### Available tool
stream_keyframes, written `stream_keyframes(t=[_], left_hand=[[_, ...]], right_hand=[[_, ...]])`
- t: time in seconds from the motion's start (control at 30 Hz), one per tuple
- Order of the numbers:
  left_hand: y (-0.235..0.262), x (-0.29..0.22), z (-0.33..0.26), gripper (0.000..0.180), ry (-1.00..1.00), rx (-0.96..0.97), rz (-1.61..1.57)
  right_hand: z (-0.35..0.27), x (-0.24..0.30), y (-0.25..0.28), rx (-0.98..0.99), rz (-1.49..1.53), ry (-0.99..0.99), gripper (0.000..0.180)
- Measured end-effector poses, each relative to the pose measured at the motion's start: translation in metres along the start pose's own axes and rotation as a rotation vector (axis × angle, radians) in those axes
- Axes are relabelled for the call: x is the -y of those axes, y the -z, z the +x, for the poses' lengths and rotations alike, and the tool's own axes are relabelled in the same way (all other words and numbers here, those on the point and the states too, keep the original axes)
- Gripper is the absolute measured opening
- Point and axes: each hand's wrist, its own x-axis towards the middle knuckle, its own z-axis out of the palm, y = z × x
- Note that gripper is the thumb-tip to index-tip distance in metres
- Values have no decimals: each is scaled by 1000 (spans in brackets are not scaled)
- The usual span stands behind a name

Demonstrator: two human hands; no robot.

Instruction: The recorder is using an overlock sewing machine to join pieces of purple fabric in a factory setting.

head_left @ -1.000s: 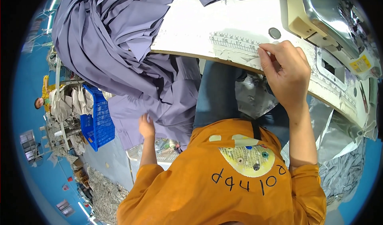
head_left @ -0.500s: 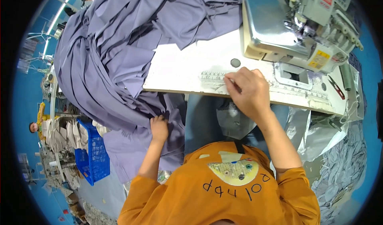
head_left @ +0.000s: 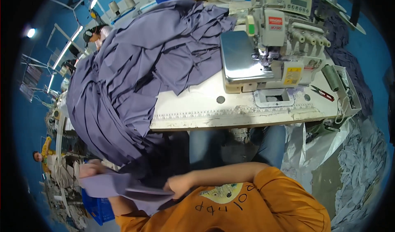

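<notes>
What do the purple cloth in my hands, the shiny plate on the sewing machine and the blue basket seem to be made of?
Purple cloth: smooth, matt fabric, bending in soft folds; fibre unclear. Shiny plate: probably polished metal, given its bright, mirror-like glare. Blue basket: likely moulded plastic, judging by its even colour and openwork side.

The heaped greyish-purple fabric at upper left and the loose greyish-purple cloth at lower left were plain; the flat white tabletop at centre bore dark ruler markings; the short-sleeved shirt at bottom was orange.
</notes>
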Motion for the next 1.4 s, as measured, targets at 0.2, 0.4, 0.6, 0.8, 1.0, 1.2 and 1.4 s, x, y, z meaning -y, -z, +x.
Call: stream_keyframes(t=[0.2,0.4,0.6,0.8,1.0,1.2,1.4], left_hand=[[-76,46,128,48,-852,842,2767],[-78,41,318,37,-995,1327,2764],[107,97,374,22,-561,739,3191],[184,80,306,28,565,605,3043],[219,59,288,36,713,284,3049],[234,27,298,30,730,-230,2700],[253,2,302,18,558,-461,2619]], right_hand=[[-80,11,35,-595,119,-217,31],[-202,69,95,-1445,-265,-119,28],[-289,79,46,-1420,-246,-632,43],[-275,127,65,-1628,-27,-195,75],[-278,133,115,-1408,163,-179,53],[-277,105,121,-1656,343,188,36],[-285,87,126,-1784,212,100,44]])
